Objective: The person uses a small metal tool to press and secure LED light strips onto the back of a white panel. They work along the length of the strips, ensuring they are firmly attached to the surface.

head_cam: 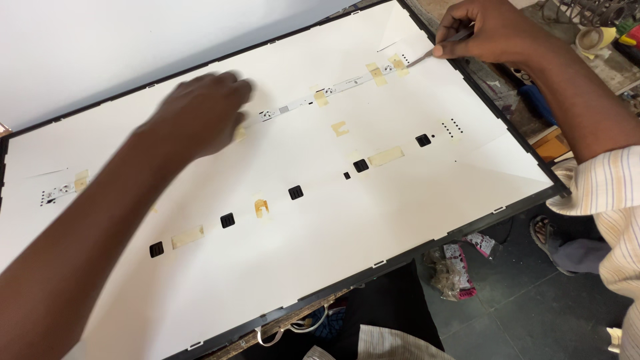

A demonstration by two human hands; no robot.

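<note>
Nearest of all, along the bottom edge, a bit of striped cloth and a dark garment sit just under the near rim of the table, with crumpled wrappers on the grey floor to the right. From the lower left a bare forearm runs up across a large white backlight panel set in a thin black frame, which fills most of the view. On the near half of the panel a slanting row of small black square holes climbs from left to right, with yellowed tape patches between them. Farther in, the left hand, blurred, lies palm down with fingers loosely spread, resting on or just above a thin white LED strip; it grips nothing that I can see. That strip runs diagonally toward the far right corner, held down by more tape. At its far end the right hand is curled around a slim metal tool, pinched between thumb and fingers, its tip touching the strip's end beside the frame. Right of the panel a sandalled foot stands on the floor, and a roll of tape lies among clutter at the far right.
</note>
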